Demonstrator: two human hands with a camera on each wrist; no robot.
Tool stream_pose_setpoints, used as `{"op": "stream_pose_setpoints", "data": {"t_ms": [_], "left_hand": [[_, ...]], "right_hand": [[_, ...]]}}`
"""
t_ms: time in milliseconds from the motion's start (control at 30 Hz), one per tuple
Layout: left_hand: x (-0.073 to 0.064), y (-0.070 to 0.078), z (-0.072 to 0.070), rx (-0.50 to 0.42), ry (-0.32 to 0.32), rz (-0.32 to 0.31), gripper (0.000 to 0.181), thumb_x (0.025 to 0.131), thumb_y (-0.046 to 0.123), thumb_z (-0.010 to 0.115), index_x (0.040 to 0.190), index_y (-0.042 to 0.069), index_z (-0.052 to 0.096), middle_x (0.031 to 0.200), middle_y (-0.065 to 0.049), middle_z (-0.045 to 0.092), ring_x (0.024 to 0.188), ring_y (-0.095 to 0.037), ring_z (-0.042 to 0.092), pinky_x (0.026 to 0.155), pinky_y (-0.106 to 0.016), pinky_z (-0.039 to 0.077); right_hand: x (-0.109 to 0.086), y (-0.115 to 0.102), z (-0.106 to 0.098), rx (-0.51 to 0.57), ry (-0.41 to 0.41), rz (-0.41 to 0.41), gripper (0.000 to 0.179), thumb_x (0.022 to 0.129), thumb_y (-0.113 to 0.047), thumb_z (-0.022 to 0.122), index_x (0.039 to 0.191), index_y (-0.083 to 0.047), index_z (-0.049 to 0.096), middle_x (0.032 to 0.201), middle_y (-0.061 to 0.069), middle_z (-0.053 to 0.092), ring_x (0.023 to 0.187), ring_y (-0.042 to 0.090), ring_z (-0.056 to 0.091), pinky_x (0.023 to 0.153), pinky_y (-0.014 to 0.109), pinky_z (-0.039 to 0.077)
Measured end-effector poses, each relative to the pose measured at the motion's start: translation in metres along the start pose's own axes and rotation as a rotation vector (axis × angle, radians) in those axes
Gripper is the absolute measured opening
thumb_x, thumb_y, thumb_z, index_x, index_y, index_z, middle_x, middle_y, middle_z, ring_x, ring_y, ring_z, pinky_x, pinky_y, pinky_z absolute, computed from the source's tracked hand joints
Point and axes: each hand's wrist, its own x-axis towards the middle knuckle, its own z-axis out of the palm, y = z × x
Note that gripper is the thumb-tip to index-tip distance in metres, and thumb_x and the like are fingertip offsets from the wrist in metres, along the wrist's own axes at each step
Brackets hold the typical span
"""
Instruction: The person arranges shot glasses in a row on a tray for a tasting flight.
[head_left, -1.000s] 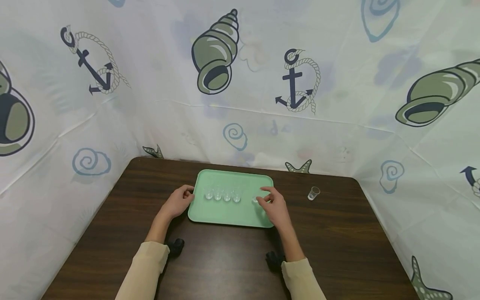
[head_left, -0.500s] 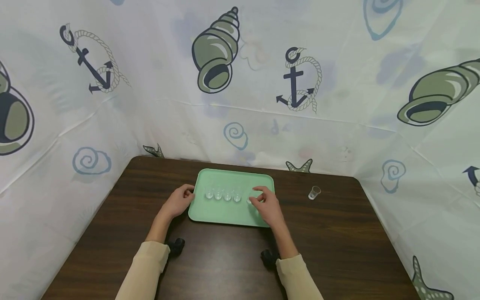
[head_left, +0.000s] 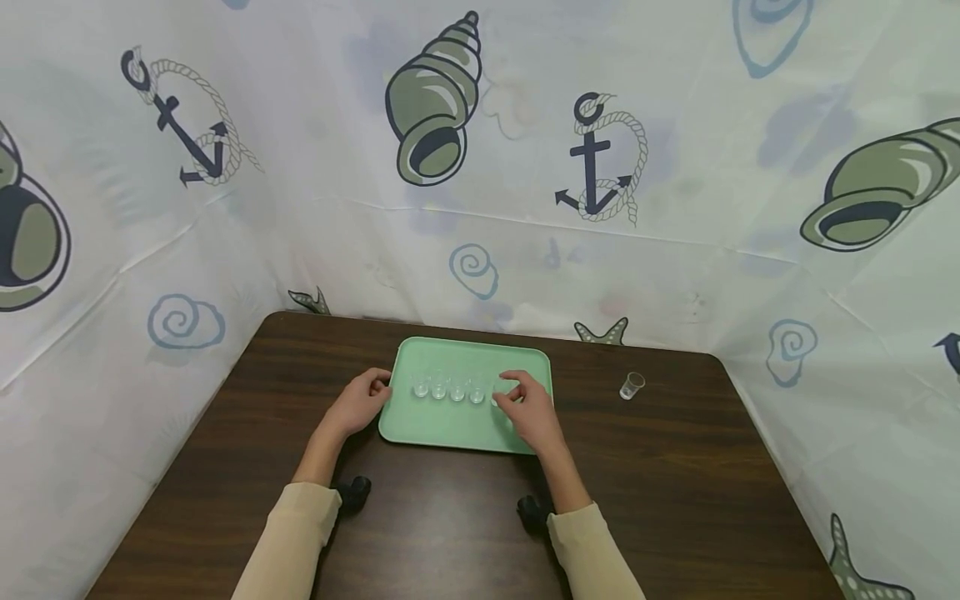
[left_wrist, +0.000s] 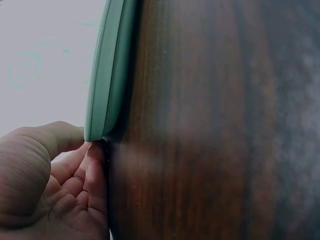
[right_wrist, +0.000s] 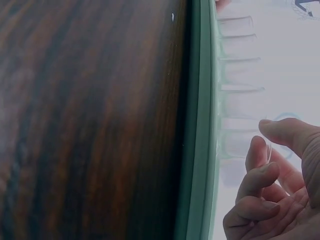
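My left hand grips the left edge of the mint-green tray. In the left wrist view the thumb lies at the tray's rim and the fingertips are tucked under it. Several small clear shot glasses stand upright in a row across the middle of the tray. At the row's right end, my right hand pinches another shot glass near its top, between thumb and fingers. In the head view the fingers mostly hide that glass, and it stands close beside its neighbour.
One more clear shot glass is on the dark wood table, right of the tray. A white curtain printed with shells and anchors hangs behind the table and on both sides. Black cameras sit at the wrists.
My right hand has slid left along the tray with its shot glass, narrowing the gap to the row. The left hand has stayed at the tray's edge.
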Motion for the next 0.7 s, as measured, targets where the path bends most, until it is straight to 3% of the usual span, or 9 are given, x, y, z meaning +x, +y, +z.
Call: {"op": "stream_pose_setpoints", "data": {"t_ms": [700], "left_hand": [[0.001,-0.0001,0.0012,-0.006,0.002,0.002,0.045,0.114,0.018,0.051,0.153,-0.005,0.05,0.119,-0.019,0.061,0.105,-0.03,0.061,0.088,-0.043,0.05]], "right_hand": [[0.0024,0.0018,0.0037,0.011,-0.017,-0.011,0.046,0.103,-0.021,0.074,0.148,-0.016,0.065,0.093,0.007,0.069,0.066,0.018,0.056,0.058,0.032,0.044]]}}
